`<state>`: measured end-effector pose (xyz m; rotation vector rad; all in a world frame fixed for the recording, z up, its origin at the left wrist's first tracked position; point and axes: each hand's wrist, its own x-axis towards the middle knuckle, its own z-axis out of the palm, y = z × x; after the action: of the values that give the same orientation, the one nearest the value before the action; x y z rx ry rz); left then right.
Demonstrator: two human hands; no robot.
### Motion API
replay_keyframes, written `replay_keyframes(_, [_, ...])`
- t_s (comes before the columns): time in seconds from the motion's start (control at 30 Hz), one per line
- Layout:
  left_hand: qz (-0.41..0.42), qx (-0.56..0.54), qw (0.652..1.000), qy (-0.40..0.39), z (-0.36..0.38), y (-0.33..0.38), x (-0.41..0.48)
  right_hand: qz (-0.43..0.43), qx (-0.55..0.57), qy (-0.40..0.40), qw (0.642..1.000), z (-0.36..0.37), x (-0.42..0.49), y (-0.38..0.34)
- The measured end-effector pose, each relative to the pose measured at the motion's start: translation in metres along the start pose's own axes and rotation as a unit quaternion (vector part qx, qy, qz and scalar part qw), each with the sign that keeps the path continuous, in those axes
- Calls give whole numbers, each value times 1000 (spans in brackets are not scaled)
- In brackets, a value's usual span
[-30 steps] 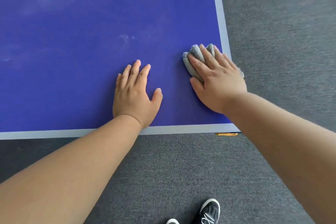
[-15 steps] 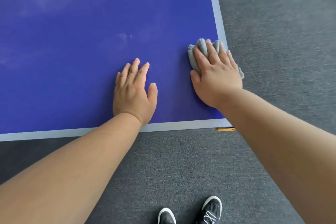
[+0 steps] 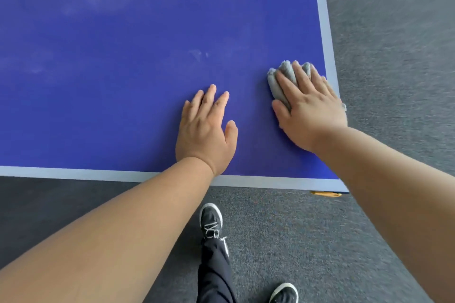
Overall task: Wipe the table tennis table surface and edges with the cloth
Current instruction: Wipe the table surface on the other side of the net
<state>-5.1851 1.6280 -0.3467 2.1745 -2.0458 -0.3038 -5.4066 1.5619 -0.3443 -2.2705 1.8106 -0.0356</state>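
Note:
The blue table tennis table (image 3: 123,81) fills the upper left, its pale border line running along the near edge and the right edge. My right hand (image 3: 310,110) presses flat on a bunched grey cloth (image 3: 278,81) close to the table's right edge, near the front right corner. Most of the cloth is hidden under the palm and fingers. My left hand (image 3: 205,130) lies flat on the blue surface beside it, fingers spread, holding nothing. Faint whitish smears show on the far part of the surface.
Grey carpet (image 3: 394,56) surrounds the table on the right and in front. A black-and-white shoe and dark trouser leg (image 3: 211,229) step forward below the near edge; a second shoe (image 3: 284,293) is at the bottom. A small yellow part (image 3: 327,194) sticks out under the corner.
My right hand with the cloth has slid along the right edge, first away and then slightly back. One foot has stepped forward towards the table. My left hand stays planted.

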Motion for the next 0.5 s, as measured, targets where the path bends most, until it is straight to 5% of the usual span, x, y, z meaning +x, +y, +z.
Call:
replay_keyframes(0.1, [5,-12,1000,10,-2,0,0,5,11,4,1000,7,12,-27])
replay_keyframes(0.27, [7,-56,998,27,-3,-2,-3,-160,16,3,987,24,-84,-54])
replay_keyframes(0.4, [-11,-110,994,8,-16,1,-10,-252,-10,-76,965,16,-122,-41])
replay_keyframes(0.5, [-10,-139,990,1,-27,-10,-7,-181,-24,-106,977,-1,-79,-25])
